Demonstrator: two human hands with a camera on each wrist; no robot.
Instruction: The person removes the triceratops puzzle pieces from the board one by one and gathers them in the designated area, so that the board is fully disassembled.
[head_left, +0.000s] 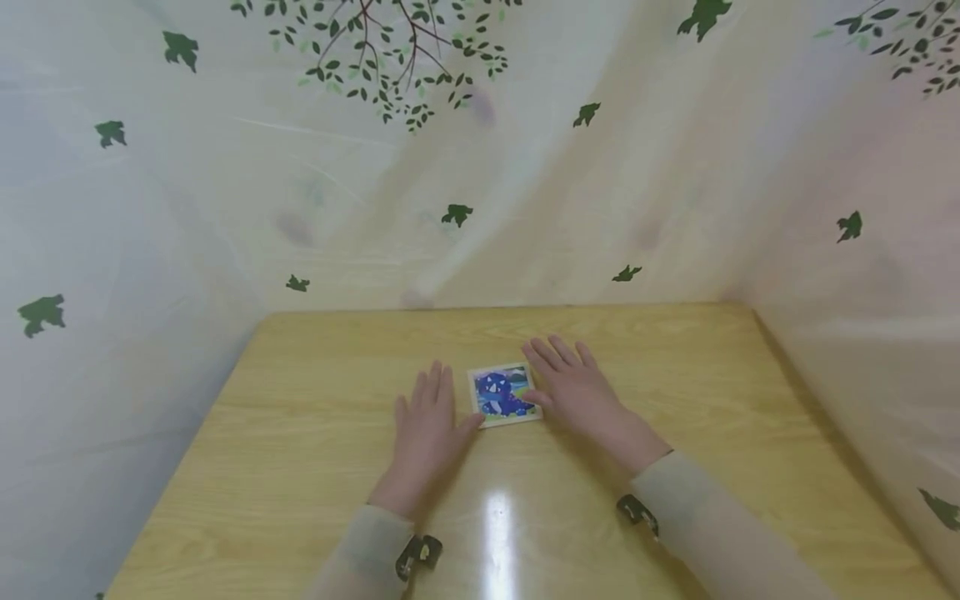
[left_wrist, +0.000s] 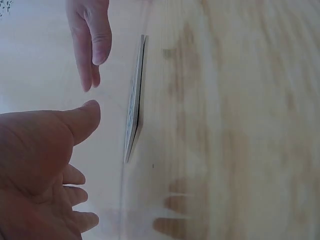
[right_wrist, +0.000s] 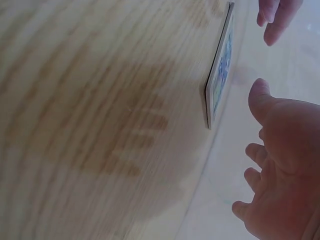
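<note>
One picture tile (head_left: 501, 393): square, thin, pale-bordered; lay flat on the tabletop, picture side up, between the two hands and toward 12 o'clock from the tabletop's middle.
Printed creature (head_left: 497, 397): blue, horned, cartoon style, with green along the tile's 6 o'clock edge.
Tile edge (right_wrist: 210, 107): pale, with a dark line along it.
Left hand (head_left: 427, 432): at 8 o'clock of the tile; wide and flat, fingers straight toward 12 o'clock, holding nothing.
Left thumb (head_left: 471, 422): stretched toward 2 o'clock; overlapped the tile's 7 o'clock corner in the head view, while the left wrist view showed a gap between them.
Right hand (head_left: 581, 396): at 3 o'clock of the tile; wide, fingers straight and slightly fanned toward 11 o'clock, holding nothing.
Right thumb (head_left: 537, 397): stretched toward 10 o'clock; overlapped the tile's 3 o'clock edge in the head view, while the right wrist view showed a gap.
Finger shadows (left_wrist: 179, 204): brown, cast on the tabletop in both wrist views.
Sleeves (head_left: 375, 542): pale, two.
Wrist devices (head_left: 637, 513): dark, one on each arm.
Tabletop (head_left: 285, 417): yellowish wood grain, with a bright glare streak (head_left: 498, 542) at 6 o'clock of the tile.
Backdrop (head_left: 525, 183): whitish sheeting, printed with green leaves; leafy branches (head_left: 408, 50) hung near 12 o'clock.
</note>
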